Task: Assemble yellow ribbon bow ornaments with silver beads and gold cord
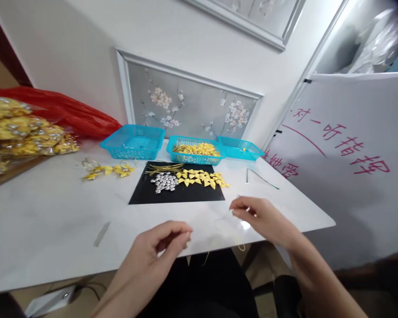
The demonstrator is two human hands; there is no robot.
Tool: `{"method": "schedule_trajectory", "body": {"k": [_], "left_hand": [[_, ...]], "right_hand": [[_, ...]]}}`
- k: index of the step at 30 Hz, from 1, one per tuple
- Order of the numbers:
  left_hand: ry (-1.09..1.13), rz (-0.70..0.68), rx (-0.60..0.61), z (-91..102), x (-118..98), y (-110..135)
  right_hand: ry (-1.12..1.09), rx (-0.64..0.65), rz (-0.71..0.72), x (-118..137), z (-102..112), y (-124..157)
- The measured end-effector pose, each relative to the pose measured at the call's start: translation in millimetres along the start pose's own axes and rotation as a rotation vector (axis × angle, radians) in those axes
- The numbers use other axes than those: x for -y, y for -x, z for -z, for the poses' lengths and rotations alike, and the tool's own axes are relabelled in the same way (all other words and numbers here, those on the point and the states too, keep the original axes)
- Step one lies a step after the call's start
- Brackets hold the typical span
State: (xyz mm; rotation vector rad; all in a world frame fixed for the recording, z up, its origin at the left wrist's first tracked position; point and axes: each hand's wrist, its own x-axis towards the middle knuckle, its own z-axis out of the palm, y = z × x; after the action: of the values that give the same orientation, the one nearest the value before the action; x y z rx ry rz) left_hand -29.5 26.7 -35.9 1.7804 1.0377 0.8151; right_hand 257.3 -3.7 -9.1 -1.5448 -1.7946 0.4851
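Note:
My left hand (162, 247) is held over the table's front edge, thumb and forefinger pinched together; whatever is between them is too small to make out. To its right, my right hand (255, 216) also pinches, and a thin pale strand (223, 218) shows at its fingertips. Beyond both hands lies a black mat (179, 197). On it are a cluster of silver domed beads (165, 182), rows of yellow petal-like pieces (202, 177) and a bundle of gold wire stems (164, 168). A loose yellow loop (241, 247) hangs near the table edge, below my right hand.
Three blue baskets line the wall: a left one (135, 152), a middle one (199, 160) with yellow pieces (199, 149), and a right one (248, 154). Finished-looking yellow flowers (109, 170), bagged flowers (23, 132), a green strip (262, 177) and a clear strip (102, 234) lie around.

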Motion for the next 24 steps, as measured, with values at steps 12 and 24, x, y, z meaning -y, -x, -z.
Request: {"method": "schedule_trajectory", "body": {"k": [12,24], "left_hand": [[-0.390,-0.052,-0.001,-81.2,-7.2,-36.1],[-0.220,-0.022,-0.074,-62.9,-16.3,-39.4]], "right_hand": [[-0.156,-0.131,0.008,-40.5,-54.6,4.7],[-0.349,0.120,0.059,-4.1,-70.5,5.9]]}}
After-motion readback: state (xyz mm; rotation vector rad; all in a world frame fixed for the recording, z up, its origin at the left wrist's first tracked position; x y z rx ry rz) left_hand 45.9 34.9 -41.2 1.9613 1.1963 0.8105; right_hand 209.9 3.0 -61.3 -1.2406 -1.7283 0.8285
